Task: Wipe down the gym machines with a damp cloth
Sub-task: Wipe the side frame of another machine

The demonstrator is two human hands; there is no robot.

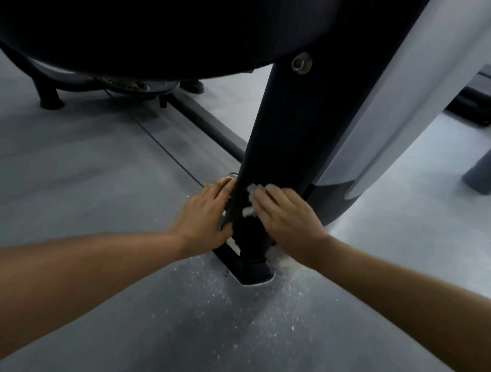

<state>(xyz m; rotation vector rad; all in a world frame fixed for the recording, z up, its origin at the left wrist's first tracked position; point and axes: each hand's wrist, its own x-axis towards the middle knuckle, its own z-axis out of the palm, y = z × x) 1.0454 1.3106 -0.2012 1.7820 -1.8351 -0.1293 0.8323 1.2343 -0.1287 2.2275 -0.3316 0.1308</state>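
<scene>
Nearly upright stands the post, cloth against it.

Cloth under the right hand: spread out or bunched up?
Bunched up: only two small crumpled tufts of the cloth show past the right hand, pressed against the black post.

Dim, cool, bluish light. The floor to the right of the right hand is brightest and washed pale. Above the left hand the machine housing sinks into black. The edges bow with wide-angle distortion, and everything looks slightly soft.
</scene>
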